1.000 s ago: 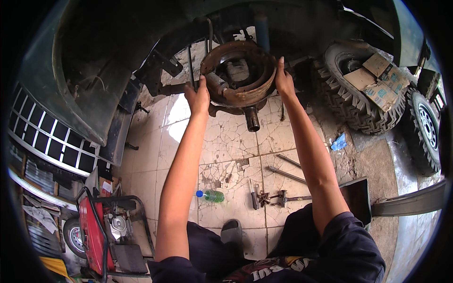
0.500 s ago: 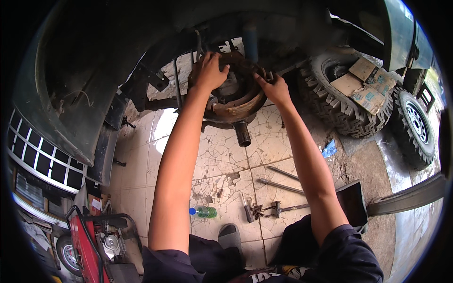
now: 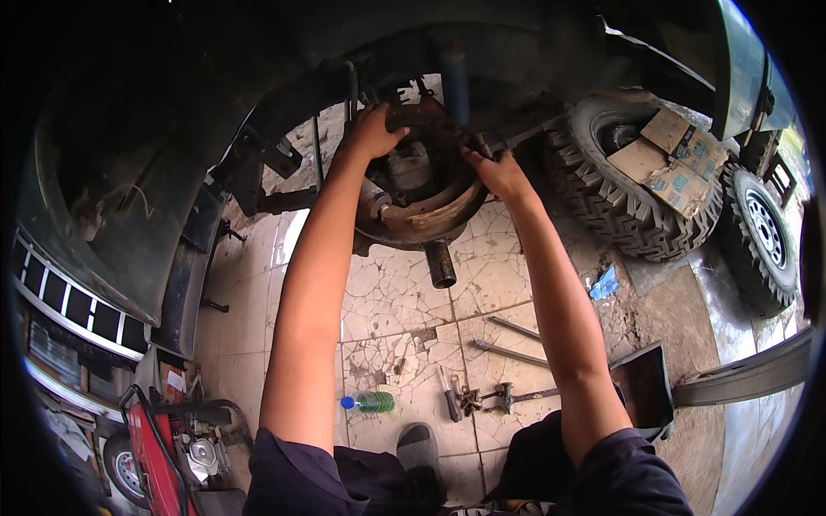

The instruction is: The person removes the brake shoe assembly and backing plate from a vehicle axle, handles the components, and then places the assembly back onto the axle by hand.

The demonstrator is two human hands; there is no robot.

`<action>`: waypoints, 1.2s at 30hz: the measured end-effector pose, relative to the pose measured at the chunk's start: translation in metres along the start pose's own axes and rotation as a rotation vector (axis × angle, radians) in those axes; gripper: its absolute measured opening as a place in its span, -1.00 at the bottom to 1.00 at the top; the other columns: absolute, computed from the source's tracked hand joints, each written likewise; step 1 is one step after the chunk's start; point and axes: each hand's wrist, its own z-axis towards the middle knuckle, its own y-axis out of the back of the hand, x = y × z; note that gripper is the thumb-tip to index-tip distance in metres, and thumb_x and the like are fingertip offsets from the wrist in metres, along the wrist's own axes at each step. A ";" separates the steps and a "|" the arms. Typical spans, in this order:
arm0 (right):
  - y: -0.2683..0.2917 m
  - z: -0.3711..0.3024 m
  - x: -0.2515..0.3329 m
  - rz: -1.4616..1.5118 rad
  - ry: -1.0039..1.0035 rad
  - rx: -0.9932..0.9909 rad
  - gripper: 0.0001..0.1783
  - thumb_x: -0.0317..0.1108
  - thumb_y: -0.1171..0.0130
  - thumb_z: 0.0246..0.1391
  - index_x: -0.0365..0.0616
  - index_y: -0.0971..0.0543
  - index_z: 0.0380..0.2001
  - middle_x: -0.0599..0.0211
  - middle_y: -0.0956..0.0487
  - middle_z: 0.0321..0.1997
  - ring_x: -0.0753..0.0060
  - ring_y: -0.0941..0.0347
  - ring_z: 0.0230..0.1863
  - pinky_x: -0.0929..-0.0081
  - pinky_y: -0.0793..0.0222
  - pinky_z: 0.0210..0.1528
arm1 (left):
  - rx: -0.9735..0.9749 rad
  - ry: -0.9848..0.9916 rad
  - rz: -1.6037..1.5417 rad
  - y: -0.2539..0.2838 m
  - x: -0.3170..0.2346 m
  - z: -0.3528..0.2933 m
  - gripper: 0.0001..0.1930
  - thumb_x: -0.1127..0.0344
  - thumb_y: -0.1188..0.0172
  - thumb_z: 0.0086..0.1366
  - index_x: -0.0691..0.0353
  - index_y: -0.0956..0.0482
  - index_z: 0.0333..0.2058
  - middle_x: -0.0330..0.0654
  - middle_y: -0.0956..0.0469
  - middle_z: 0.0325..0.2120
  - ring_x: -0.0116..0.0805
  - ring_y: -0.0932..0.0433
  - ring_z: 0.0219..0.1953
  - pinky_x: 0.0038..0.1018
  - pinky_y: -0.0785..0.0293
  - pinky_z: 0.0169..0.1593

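The rusty brake backing plate [image 3: 422, 202] sits at the end of the axle, up under the dark wheel arch [image 3: 172, 129] of the vehicle, with the axle stub [image 3: 440, 264] poking out below it toward me. My left hand [image 3: 374, 131] rests on the plate's upper left edge, fingers curled over the rim. My right hand [image 3: 499, 175] is on the plate's right side, fingers pressing into the brake parts there; I cannot tell whether they are pinching anything small. The two hands are apart, one on either side of the hub.

A blue shock absorber [image 3: 454, 82] hangs just behind the plate. To the right, a knobby tyre [image 3: 637, 215] lies flat with pieces of cardboard [image 3: 667, 159] on top of it, and a second wheel [image 3: 761, 236] stands beyond it.

Below, on the cracked tile floor [image 3: 396, 310], lie two metal rods [image 3: 512, 340], a cluster of hand tools [image 3: 482, 398], a green plastic bottle with a blue cap [image 3: 368, 402], and a scrap of blue material [image 3: 605, 283]. My shoe [image 3: 420, 451] rests near the bottle. A red machine [image 3: 168, 447] stands at the lower left.
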 end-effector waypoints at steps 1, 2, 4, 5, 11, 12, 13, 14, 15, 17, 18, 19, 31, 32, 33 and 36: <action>0.005 -0.008 0.011 0.085 -0.099 0.194 -0.36 0.02 -0.21 0.04 -0.37 -0.53 -0.02 0.00 -0.60 -0.04 0.08 -0.52 0.02 0.34 -0.42 -0.03 | -0.063 0.011 -0.050 0.006 0.013 -0.012 -0.25 -0.10 -0.30 0.13 0.30 -0.39 0.17 0.15 -0.38 0.15 0.02 -0.34 0.24 -0.22 -0.29 0.25; 0.017 -0.011 0.016 0.158 -0.203 0.361 -0.35 0.02 -0.20 0.05 -0.38 -0.51 -0.01 0.04 -0.59 -0.03 0.14 -0.52 0.00 0.38 -0.42 -0.06 | -0.067 0.133 -0.151 0.016 0.008 -0.025 -0.28 -0.05 -0.30 0.15 0.31 -0.39 0.16 0.11 -0.30 0.23 0.02 -0.27 0.29 -0.22 -0.25 0.29; 0.015 0.010 -0.018 0.290 -0.134 0.206 -0.33 0.03 -0.18 0.05 -0.42 -0.50 -0.02 0.05 -0.59 -0.06 0.21 -0.52 -0.04 0.42 -0.40 -0.09 | -0.264 0.362 -0.091 0.016 -0.016 -0.056 -0.26 -0.09 -0.30 0.16 0.32 -0.38 0.18 0.08 -0.35 0.21 -0.06 -0.30 0.28 -0.23 -0.26 0.27; 0.011 0.017 -0.031 0.359 -0.099 0.141 -0.32 0.03 -0.17 0.05 -0.44 -0.50 -0.02 0.05 -0.58 -0.08 0.24 -0.51 -0.07 0.43 -0.40 -0.10 | -0.186 0.426 -0.356 0.011 -0.014 -0.073 -0.25 -0.09 -0.31 0.16 0.32 -0.37 0.18 0.05 -0.36 0.20 -0.10 -0.29 0.28 -0.23 -0.26 0.27; -0.014 0.013 -0.021 0.363 -0.054 0.024 -0.28 0.03 -0.17 0.04 -0.46 -0.45 0.03 0.01 -0.58 -0.12 0.24 -0.52 -0.07 0.39 -0.41 -0.10 | -0.110 0.717 -1.290 -0.003 0.019 -0.119 -0.22 0.05 -0.40 0.08 0.41 -0.36 0.18 0.01 -0.41 0.15 -0.21 -0.36 0.19 -0.34 -0.26 0.23; -0.013 0.011 -0.019 0.365 -0.074 0.090 -0.25 0.03 -0.18 0.04 -0.47 -0.41 0.06 0.00 -0.57 -0.09 0.24 -0.52 -0.06 0.35 -0.41 -0.09 | -0.146 0.748 -1.261 -0.003 0.020 -0.118 -0.23 0.06 -0.40 0.06 0.41 -0.37 0.17 0.02 -0.42 0.13 -0.22 -0.38 0.16 -0.35 -0.27 0.22; -0.016 0.005 -0.018 0.403 -0.073 0.114 -0.22 0.06 -0.18 0.02 -0.53 -0.42 0.04 -0.10 -0.55 -0.05 0.16 -0.50 0.00 0.35 -0.36 0.00 | -0.182 0.778 -1.231 -0.004 0.021 -0.120 -0.23 0.07 -0.40 0.05 0.42 -0.37 0.16 0.03 -0.43 0.12 -0.22 -0.40 0.14 -0.37 -0.27 0.21; -0.012 0.006 -0.021 0.430 -0.068 0.119 -0.18 0.08 -0.19 0.00 -0.59 -0.42 0.02 -0.20 -0.53 -0.01 0.09 -0.47 0.07 0.36 -0.31 0.09 | -0.177 0.793 -1.287 -0.006 0.013 -0.117 -0.30 0.09 -0.39 0.03 0.42 -0.44 0.08 0.01 -0.47 0.05 -0.25 -0.41 0.09 -0.37 -0.30 0.17; -0.008 0.009 -0.027 0.459 -0.065 0.121 -0.14 0.10 -0.20 -0.02 -0.65 -0.42 0.00 -0.30 -0.52 0.02 0.01 -0.45 0.13 0.36 -0.26 0.17 | -0.163 0.799 -1.291 -0.002 0.002 -0.115 -0.30 0.09 -0.40 0.00 0.41 -0.46 0.07 0.01 -0.48 0.04 -0.24 -0.42 0.09 -0.36 -0.29 0.18; -0.006 0.011 -0.029 0.422 -0.068 0.075 -0.20 0.09 -0.19 0.00 -0.56 -0.46 -0.02 -0.14 -0.56 -0.05 0.11 -0.48 0.04 0.35 -0.31 0.07 | -0.147 0.815 -1.287 0.005 -0.010 -0.116 -0.29 0.07 -0.42 -0.07 0.38 -0.49 0.04 0.00 -0.49 0.03 -0.22 -0.44 0.08 -0.33 -0.27 0.20; -0.007 0.009 -0.028 0.390 -0.078 0.058 -0.27 0.08 -0.18 0.02 -0.46 -0.48 -0.01 0.00 -0.58 -0.10 0.19 -0.50 -0.02 0.34 -0.36 -0.02 | -0.231 0.807 -1.267 0.004 -0.012 -0.117 -0.37 0.12 -0.42 -0.09 0.41 -0.54 -0.06 -0.04 -0.54 -0.10 -0.25 -0.48 -0.04 -0.38 -0.34 0.10; -0.007 0.007 -0.027 0.357 -0.088 0.040 -0.33 0.06 -0.16 0.05 -0.36 -0.49 0.00 0.14 -0.60 -0.14 0.27 -0.51 -0.09 0.32 -0.40 -0.10 | -0.252 0.796 -1.285 0.004 -0.013 -0.116 -0.39 0.13 -0.41 -0.09 0.41 -0.54 -0.08 -0.05 -0.54 -0.12 -0.26 -0.48 -0.05 -0.38 -0.35 0.08; 0.011 -0.028 0.027 0.616 0.129 0.077 -0.31 0.02 -0.20 0.07 -0.45 -0.51 0.01 0.02 -0.59 -0.01 0.23 -0.48 0.06 0.44 -0.28 0.14 | -0.432 0.771 -1.400 0.010 0.004 -0.101 -0.46 0.24 -0.39 -0.08 0.48 -0.55 -0.14 -0.07 -0.56 -0.17 -0.29 -0.50 -0.14 -0.43 -0.40 -0.04; 0.017 -0.037 0.034 0.486 0.091 0.034 -0.09 0.25 -0.20 0.03 -0.47 -0.42 0.11 -0.04 -0.54 0.05 0.21 -0.45 0.07 0.39 -0.32 0.10 | -0.419 0.786 -1.415 0.017 0.004 -0.100 -0.50 0.23 -0.39 -0.10 0.42 -0.59 -0.18 -0.08 -0.57 -0.21 -0.30 -0.49 -0.16 -0.41 -0.39 -0.05; 0.020 -0.043 0.036 0.469 0.048 0.063 0.01 0.33 -0.17 0.00 -0.48 -0.38 0.14 -0.06 -0.52 0.07 0.19 -0.45 0.07 0.36 -0.33 0.08 | -0.394 0.795 -1.398 0.022 0.004 -0.104 -0.51 0.22 -0.39 -0.10 0.41 -0.60 -0.19 -0.08 -0.56 -0.23 -0.30 -0.49 -0.17 -0.41 -0.39 -0.06; 0.027 -0.057 0.037 0.396 -0.041 0.186 0.26 0.56 -0.08 -0.12 -0.52 -0.25 0.22 -0.10 -0.47 0.09 0.14 -0.43 0.03 0.29 -0.37 0.01 | -0.327 0.770 -1.355 0.038 0.015 -0.115 -0.57 0.18 -0.38 -0.10 0.35 -0.62 -0.26 -0.11 -0.56 -0.29 -0.32 -0.49 -0.23 -0.39 -0.39 -0.11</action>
